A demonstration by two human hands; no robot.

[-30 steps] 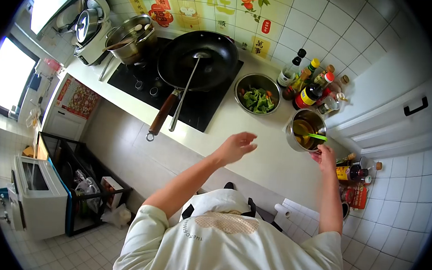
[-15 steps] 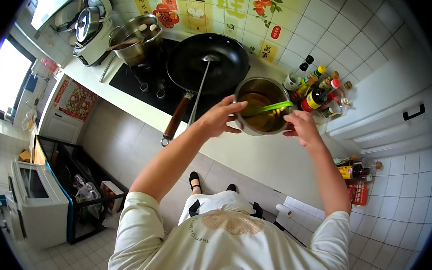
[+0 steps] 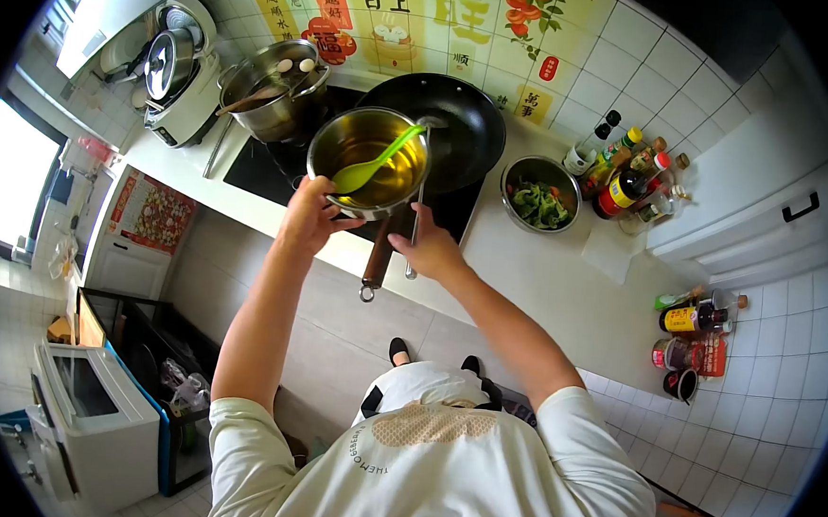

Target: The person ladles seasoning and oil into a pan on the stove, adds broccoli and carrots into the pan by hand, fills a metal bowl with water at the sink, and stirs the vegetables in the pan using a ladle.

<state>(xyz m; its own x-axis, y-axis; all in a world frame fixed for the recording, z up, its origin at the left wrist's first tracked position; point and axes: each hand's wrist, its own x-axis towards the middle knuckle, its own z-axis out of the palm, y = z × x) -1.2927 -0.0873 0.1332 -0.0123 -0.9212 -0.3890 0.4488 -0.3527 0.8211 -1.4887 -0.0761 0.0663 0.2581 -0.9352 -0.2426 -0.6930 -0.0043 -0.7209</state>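
While the steel bowl (image 3: 329,147) is hovering over the front of the cooktop (image 3: 270,166) in the head view, the left hand (image 3: 312,216) is supporting it at its lower left, with the thumb reaching up near the rim and the fingers spreading below; its grip is holding the bowl. The right hand (image 3: 432,248) is reaching in below the bowl's right side, its thumb and index finger standing apart around the ladle's handle; whether they are closing on that handle or pressing on the bowl, I cannot tell.

Yellow liquid (image 3: 402,179) is lying in the steel bowl, and a green spoon (image 3: 367,172) is leaning across it, its broad end dipping at the left and its handle crossing the far rim. Behind and to the right, the wok (image 3: 474,134) is resting on the cooktop, its wooden handle (image 3: 379,256) pointing toward the person. The ladle (image 3: 412,266) is lying over the wok's edge. Left of the bowl, a pot (image 3: 275,122) is holding a wooden spoon (image 3: 251,101). On the tabletop (image 3: 545,285) to the right, a smaller bowl (image 3: 539,226) is holding greens (image 3: 540,205), and bottles (image 3: 619,191) are standing near it.
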